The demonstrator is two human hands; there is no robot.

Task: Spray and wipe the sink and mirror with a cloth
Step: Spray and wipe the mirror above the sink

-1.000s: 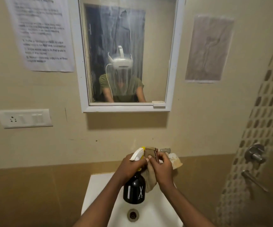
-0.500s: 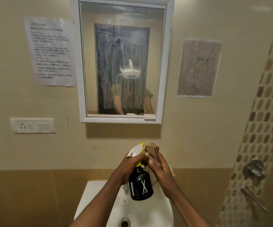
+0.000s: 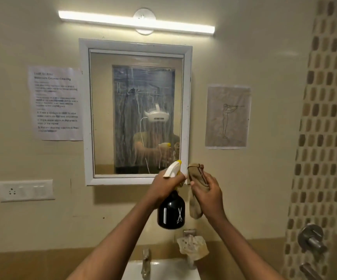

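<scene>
My left hand grips the neck of a black spray bottle with a white and yellow trigger head, held up in front of the mirror's lower right corner. Close beside it, my right hand holds a bunched tan cloth that hangs down below the fingers. The white-framed mirror on the wall is streaked with running liquid and reflects a person wearing a headset. Only the back rim of the white sink shows at the bottom, with its metal tap.
A crumpled pale rag hangs on a wall fitting above the sink. A printed notice and a switch plate are left of the mirror, a line drawing to its right. Metal shower valves jut from the tiled right wall. A tube light glows above.
Both hands have risen from just above the sink to the mirror's lower edge, carrying bottle and cloth. The view has tilted upward, bringing the whole mirror and the light into sight.
</scene>
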